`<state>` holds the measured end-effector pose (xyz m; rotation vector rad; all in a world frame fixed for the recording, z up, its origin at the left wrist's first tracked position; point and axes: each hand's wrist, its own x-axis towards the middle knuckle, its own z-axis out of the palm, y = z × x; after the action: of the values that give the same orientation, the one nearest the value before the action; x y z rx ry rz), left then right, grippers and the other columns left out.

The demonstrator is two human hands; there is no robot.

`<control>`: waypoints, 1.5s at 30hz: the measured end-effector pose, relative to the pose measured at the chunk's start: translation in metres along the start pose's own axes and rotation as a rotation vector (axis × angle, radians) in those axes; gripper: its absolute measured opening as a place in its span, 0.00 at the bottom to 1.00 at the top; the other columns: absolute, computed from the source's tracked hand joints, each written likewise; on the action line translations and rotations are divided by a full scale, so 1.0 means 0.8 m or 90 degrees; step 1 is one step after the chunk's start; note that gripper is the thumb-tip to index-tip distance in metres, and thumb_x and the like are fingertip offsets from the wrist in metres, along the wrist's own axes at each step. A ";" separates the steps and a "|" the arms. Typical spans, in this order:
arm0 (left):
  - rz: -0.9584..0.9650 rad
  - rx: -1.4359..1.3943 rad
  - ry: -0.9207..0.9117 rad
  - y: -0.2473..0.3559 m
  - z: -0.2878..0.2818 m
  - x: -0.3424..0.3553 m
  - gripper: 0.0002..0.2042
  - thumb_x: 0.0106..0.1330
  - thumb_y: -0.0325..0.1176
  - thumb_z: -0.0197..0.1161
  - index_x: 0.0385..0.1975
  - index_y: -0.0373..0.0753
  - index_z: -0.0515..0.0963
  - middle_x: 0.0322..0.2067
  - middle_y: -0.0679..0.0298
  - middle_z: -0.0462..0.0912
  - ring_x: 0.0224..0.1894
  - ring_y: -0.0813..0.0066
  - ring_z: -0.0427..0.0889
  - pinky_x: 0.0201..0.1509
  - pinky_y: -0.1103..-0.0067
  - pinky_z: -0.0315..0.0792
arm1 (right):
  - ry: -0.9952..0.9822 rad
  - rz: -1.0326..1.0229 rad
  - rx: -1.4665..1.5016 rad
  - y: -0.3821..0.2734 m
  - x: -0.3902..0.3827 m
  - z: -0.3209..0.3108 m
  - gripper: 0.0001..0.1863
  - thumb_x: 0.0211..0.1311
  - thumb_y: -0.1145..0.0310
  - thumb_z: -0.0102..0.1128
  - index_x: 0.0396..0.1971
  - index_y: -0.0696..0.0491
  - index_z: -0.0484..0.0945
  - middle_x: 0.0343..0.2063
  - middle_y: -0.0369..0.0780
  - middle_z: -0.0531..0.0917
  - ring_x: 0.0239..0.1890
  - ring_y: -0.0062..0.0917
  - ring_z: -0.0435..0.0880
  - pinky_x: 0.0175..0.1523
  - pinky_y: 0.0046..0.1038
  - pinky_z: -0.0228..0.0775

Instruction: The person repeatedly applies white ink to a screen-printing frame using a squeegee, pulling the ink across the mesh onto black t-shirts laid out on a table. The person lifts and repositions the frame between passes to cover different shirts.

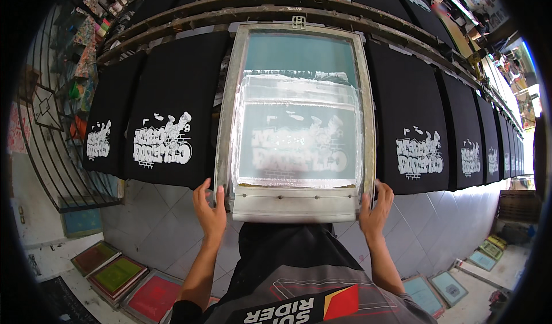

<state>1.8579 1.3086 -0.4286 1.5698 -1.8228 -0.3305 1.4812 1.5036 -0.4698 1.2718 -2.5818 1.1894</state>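
— Where does the printing screen (296,120) sit from your view?

— Straight ahead of me, laid flat over a black shirt on the long printing table (241,5). Its metal frame runs lengthwise away from me, short near edge toward my chest, far edge under the curved rail. The white design shows through the mesh, upright as I look at it.

— And my hands?

— I have the left hand (210,209) on the near left corner of the frame, fingers spread moderately and pressed up against the side rail, thumb toward the bottom bar. The right hand (376,209) mirrors it on the near right corner, fingers partly curled round the frame's edge. Both are touching the frame; I cannot tell how firmly they grip.

— Room at the sides?

— Tight. A printed black shirt (169,111) lies just beside the frame on the left, another printed shirt (411,123) just beside it on the right, with more in a row beyond. Below the table edge the tiled floor (155,220) is open, with spare coloured screens (118,275) stacked down to my left and others (448,286) lower right.
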 end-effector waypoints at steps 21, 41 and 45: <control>-0.381 -0.145 -0.191 0.011 0.021 0.093 0.43 0.69 0.71 0.67 0.47 0.22 0.85 0.40 0.53 0.89 0.44 0.69 0.85 0.53 0.73 0.77 | -0.026 0.406 0.331 0.024 0.075 0.044 0.39 0.82 0.40 0.54 0.46 0.69 0.87 0.32 0.43 0.87 0.38 0.23 0.79 0.49 0.32 0.73; -0.238 -0.334 -0.374 0.293 0.178 -0.148 0.36 0.68 0.62 0.73 0.50 0.26 0.84 0.41 0.51 0.91 0.43 0.67 0.90 0.49 0.73 0.82 | 0.219 0.483 0.260 0.378 -0.098 -0.244 0.48 0.81 0.32 0.49 0.70 0.68 0.74 0.58 0.50 0.84 0.59 0.36 0.82 0.68 0.34 0.71; -0.234 -0.295 -0.402 0.337 0.222 -0.203 0.36 0.69 0.63 0.72 0.51 0.26 0.84 0.42 0.52 0.91 0.44 0.68 0.90 0.52 0.74 0.80 | 0.193 0.524 0.249 0.443 -0.108 -0.294 0.48 0.80 0.33 0.50 0.71 0.69 0.72 0.60 0.51 0.82 0.59 0.35 0.83 0.66 0.33 0.73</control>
<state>1.5412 1.4809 -0.4490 1.5464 -1.6889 -1.4451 1.2269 1.8455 -0.5526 -0.0641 -2.7546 1.8738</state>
